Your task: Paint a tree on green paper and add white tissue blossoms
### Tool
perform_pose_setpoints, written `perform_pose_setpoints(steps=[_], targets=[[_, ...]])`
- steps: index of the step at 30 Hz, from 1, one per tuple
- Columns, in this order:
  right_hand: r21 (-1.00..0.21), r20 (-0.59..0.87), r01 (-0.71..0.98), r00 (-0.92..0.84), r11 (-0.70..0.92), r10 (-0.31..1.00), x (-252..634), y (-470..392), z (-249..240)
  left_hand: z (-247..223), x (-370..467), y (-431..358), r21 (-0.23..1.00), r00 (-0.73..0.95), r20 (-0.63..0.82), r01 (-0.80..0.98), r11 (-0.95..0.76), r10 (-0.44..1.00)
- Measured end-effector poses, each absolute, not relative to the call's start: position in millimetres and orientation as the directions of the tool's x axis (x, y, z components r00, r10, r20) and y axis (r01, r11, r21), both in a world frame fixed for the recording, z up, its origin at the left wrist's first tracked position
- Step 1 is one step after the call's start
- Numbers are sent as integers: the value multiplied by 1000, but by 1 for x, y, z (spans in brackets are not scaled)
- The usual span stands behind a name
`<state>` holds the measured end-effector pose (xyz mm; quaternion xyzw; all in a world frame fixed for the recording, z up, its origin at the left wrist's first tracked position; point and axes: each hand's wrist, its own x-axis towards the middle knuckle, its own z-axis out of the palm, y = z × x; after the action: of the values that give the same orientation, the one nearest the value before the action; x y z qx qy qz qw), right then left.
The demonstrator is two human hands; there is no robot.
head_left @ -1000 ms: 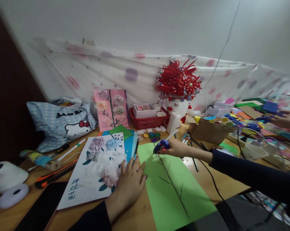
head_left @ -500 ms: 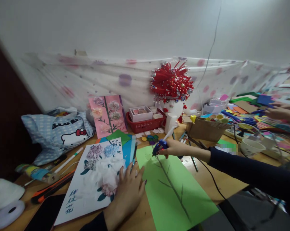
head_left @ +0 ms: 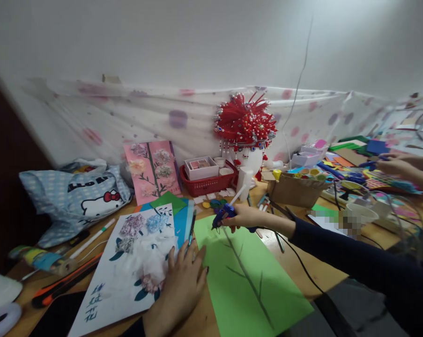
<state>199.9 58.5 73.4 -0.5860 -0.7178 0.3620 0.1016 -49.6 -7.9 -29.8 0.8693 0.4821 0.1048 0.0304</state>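
My right hand (head_left: 244,216) grips a blue hot glue gun (head_left: 223,215) with a white glue stick (head_left: 238,194) jutting from its back. The gun's nozzle points down over the upper left part of a green sheet of paper (head_left: 228,290), near the top of a dark branch drawn on it. My left hand (head_left: 185,276) lies flat with fingers spread, across the right edge of a white sheet (head_left: 102,271) that bears paper flowers (head_left: 151,262), dark leaves and handwriting. Its fingertips are close to the green paper's left edge.
A red basket (head_left: 206,186), a pink flower picture (head_left: 153,171) and a red beaded headdress (head_left: 246,121) stand at the back. At the left are a checked bag (head_left: 77,196) and an orange-black utility knife (head_left: 62,283). Another person's hands (head_left: 404,166) work at the far right. A cardboard box (head_left: 295,189) stands nearby.
The whole view has shifted slightly, with things appearing a little further left. My right hand keeps the glue gun over the green paper's top. My left hand stays flat.
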Motion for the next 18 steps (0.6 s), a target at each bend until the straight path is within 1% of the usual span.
perform_pose_setpoints(steps=[4, 7, 10, 13, 15, 18], targets=[[-730, -317, 677, -212, -95, 924, 204, 60, 66, -33, -50, -8, 168, 508, 169, 829, -533, 845], [-815, -335, 569, -315, -106, 888, 210, 57, 66, -32, -50, -7, 176, 514, 221, 815, -552, 829], [-900, -315, 416, -408, -133, 857, 214, 50, 69, -27, -51, -8, 188, 526, 338, 775, -604, 780], [-934, -286, 307, -341, -181, 895, 219, 40, 69, -22, -53, -10, 209, 538, 482, 695, -688, 691], [-943, -262, 282, -297, -178, 918, 222, 34, 67, -19, -56, -12, 229, 538, 547, 640, -733, 641], [-957, -154, 282, -321, -61, 934, 225, 24, 62, -14, -58, -16, 266, 521, 589, 597, -757, 618]])
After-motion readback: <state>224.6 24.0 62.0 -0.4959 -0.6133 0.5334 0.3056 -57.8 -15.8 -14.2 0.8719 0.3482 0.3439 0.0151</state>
